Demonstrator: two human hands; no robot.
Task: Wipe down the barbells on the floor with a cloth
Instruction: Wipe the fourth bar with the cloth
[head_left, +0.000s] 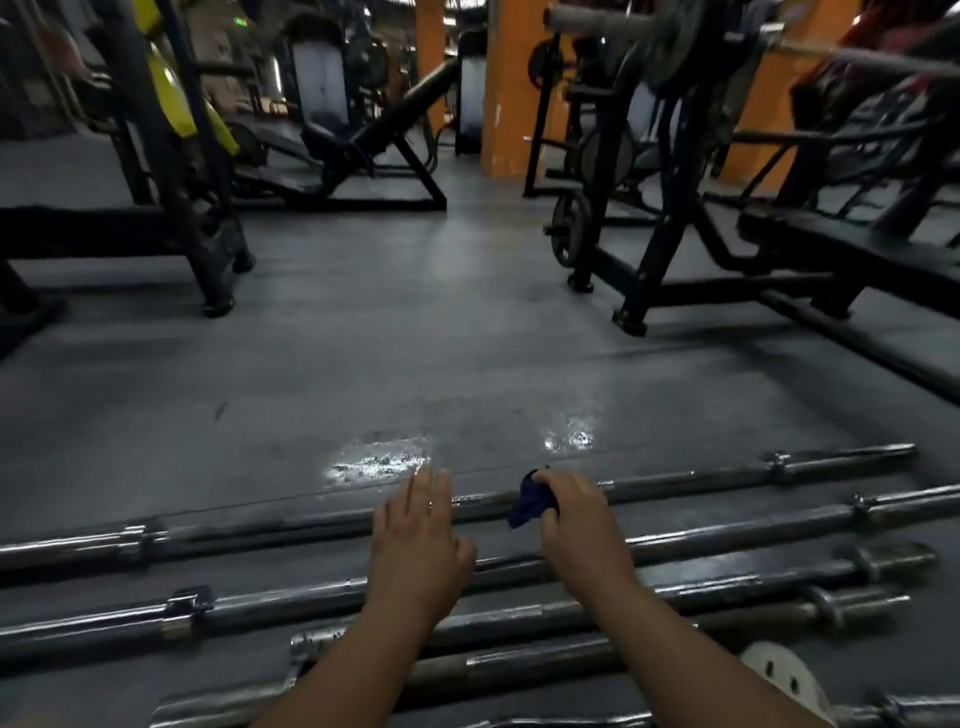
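Several chrome barbells lie side by side on the grey floor across the bottom of the view. The farthest barbell (727, 475) runs from the lower left to the right. My right hand (576, 519) grips a dark blue cloth (532, 501) bunched on that farthest bar near its middle. My left hand (418, 540) reaches out flat, fingers straight, over the same bar just left of the cloth. The second barbell (753, 527) passes under both wrists.
Black weight machines stand at left (197, 234) and right (649, 249), with an orange pillar (511, 88) behind. Two wet shiny patches (379, 460) mark the floor just beyond the bars. A white perforated shoe (784, 675) shows at the lower right.
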